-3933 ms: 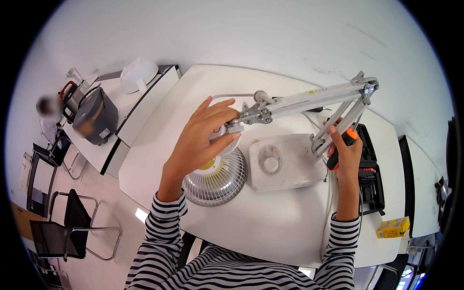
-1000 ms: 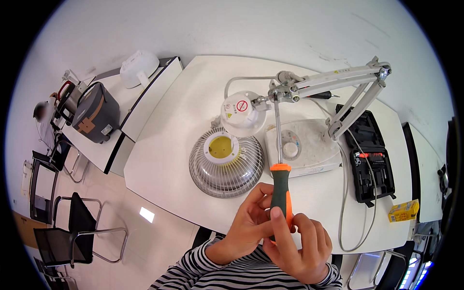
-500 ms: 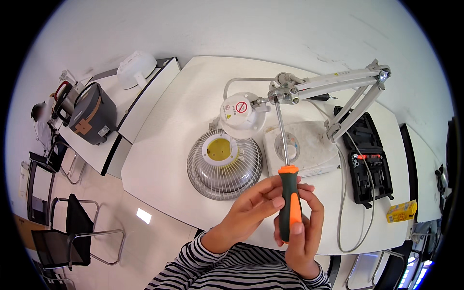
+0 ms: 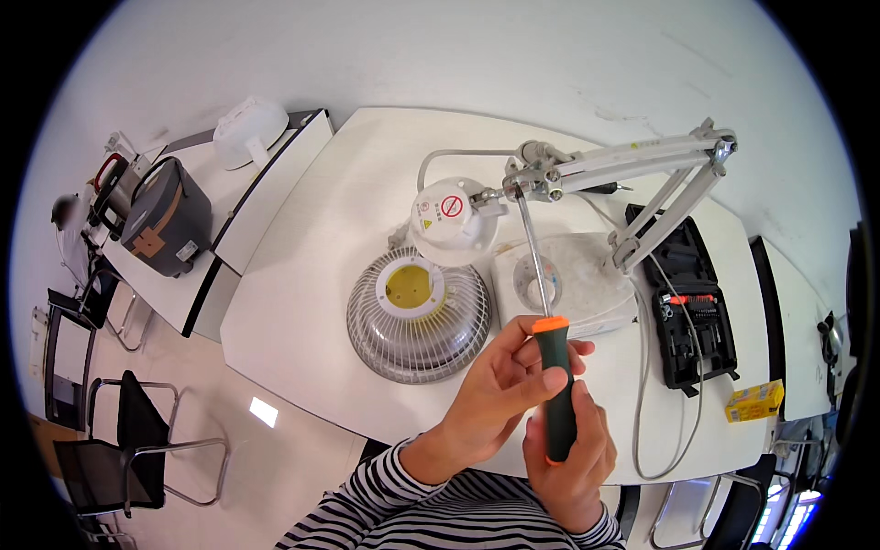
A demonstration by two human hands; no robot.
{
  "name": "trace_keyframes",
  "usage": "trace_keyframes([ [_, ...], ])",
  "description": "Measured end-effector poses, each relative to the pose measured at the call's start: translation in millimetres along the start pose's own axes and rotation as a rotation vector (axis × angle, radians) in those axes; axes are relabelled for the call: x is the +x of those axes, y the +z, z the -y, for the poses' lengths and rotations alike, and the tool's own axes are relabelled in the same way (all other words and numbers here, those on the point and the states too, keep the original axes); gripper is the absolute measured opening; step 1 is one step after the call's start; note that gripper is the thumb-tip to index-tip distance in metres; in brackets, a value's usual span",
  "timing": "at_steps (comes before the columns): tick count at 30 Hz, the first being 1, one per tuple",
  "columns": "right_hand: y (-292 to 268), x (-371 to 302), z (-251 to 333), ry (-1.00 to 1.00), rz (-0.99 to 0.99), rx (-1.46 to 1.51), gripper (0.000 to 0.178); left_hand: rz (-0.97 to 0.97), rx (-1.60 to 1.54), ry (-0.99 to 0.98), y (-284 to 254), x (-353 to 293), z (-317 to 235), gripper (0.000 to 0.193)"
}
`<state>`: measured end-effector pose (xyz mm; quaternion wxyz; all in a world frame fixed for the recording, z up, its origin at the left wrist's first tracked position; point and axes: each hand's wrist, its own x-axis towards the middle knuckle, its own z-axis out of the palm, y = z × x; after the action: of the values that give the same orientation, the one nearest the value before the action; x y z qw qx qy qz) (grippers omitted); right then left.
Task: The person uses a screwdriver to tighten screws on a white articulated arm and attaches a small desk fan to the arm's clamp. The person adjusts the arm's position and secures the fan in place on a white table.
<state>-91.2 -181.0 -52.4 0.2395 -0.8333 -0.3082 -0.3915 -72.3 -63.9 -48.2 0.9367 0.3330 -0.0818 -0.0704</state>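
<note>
A screwdriver with a dark green and orange handle points away from me. My left hand pinches its upper handle, thumb on top. Lower down, my right hand wraps the handle's end. The shaft runs up to the metal joint of a jointed lamp arm, where its tip seems to meet a screw; the exact contact is too small to tell. A white lamp head hangs from that joint. Under it, a round wire-cage shade with a yellowish centre sits on the table.
The lamp's white base stands behind the screwdriver. An open black tool case and a yellow box lie to the right, with a grey cable looping nearby. A grey cooker-like appliance stands on the left table; chairs are below.
The screwdriver handle has turned, so its orange grip patch no longer faces up. My right fingers have closed further round the handle's lower end. The whole view has shifted slightly.
</note>
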Motion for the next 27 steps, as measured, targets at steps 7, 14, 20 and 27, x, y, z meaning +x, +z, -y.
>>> trace_keyframes([
  [7,-4,6,4,0.686,-0.004,0.811,0.047,0.156,0.077,0.050,-15,1,-6,0.046],
  [14,-1,-8,0,0.624,0.067,1.010,0.052,0.082,-0.017,-0.073,-18,9,-7,0.040],
  [20,3,3,5,0.025,0.078,0.011,0.052,0.038,-0.083,0.006,-22,8,-3,0.038],
  [27,4,4,9,0.631,0.208,0.838,0.046,0.047,0.034,-0.064,-15,7,-13,0.042],
])
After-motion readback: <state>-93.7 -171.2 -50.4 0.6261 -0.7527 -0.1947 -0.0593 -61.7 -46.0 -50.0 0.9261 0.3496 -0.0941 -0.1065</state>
